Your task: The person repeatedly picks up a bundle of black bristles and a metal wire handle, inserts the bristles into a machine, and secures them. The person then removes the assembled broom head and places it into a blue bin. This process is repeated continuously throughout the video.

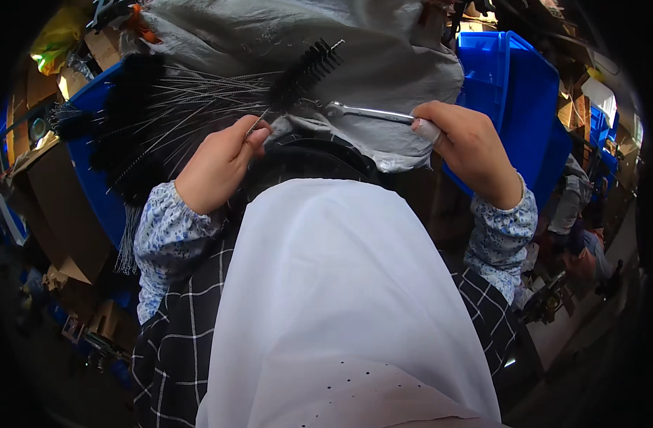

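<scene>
Left hand (216,160) pinching wire stem of black bristle brush (301,77), bristles angled far-right over grey sack (383,36). Right hand (476,146) gripping silver wrench (375,113), head pointing left, near brush. Heap of similar brushes (134,132) at left.

1. Pretty cluttered room – cardboard boxes (59,200) pile up along the left, brown, some with their flaps sticking out.
2. Upper left there's a shiny yellow bag (59,36) catching some strong light.
3. Big blue plastic bin (494,100) on the right, and more blue plastic (606,162) farther back that way.
4. Greyish floor (590,324) shows lower right, kinda dim.
5. Light's super patchy: bright spots up top, murky lower left – can't make out much there.
</scene>
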`<state>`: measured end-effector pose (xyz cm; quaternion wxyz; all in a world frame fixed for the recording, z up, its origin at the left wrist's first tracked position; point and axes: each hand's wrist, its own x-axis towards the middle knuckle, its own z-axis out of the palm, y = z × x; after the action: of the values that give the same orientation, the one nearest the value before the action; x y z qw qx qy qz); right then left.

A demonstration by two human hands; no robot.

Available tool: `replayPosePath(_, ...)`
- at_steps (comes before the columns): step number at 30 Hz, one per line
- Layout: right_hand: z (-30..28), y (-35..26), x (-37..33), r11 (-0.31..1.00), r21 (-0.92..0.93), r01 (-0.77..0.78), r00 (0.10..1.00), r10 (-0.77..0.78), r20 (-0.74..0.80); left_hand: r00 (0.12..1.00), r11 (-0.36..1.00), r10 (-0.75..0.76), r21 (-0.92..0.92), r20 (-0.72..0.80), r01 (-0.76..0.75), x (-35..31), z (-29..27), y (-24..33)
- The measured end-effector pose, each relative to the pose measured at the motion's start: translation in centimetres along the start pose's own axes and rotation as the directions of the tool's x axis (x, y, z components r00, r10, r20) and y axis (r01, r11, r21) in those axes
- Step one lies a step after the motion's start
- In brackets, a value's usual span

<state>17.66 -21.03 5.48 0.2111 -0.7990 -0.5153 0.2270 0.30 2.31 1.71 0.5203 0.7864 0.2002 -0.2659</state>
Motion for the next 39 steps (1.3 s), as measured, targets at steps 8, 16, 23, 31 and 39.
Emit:
replayPosePath(8,5.7,-5.4,-3.9,0.963,-0.263,0.056,0.995,-0.032,0.092,0.991,0.962,0.113,0.256,-0.076,-0.091,-1.6,2.9,-2.9)
replayPosePath(16,12.2,-7.3,-2.1,0.952,-0.265,0.151,0.986,-0.165,-0.032,0.974,0.976,0.164,0.170,-0.157,-0.137,-4.0,3.5,-6.5)
replayPosePath(23,9.6,-5.8,2.5,0.984,-0.090,0.153,0.966,-0.130,0.224,0.963,0.958,0.091,-0.243,-0.252,-0.155,-4.0,5.3,-8.8)
replayPosePath(31,15.1,-6.0,6.6,0.870,0.471,0.144,0.845,-0.356,0.398,0.934,0.895,0.092,-0.382,-0.346,-0.230,-4.7,5.0,-9.8)
replayPosePath(39,14.2,-6.5,5.4,0.872,0.473,0.126,0.891,-0.309,0.332,0.916,0.927,0.254,-0.193,-0.310,-0.322,-5.1,4.0,-7.8)
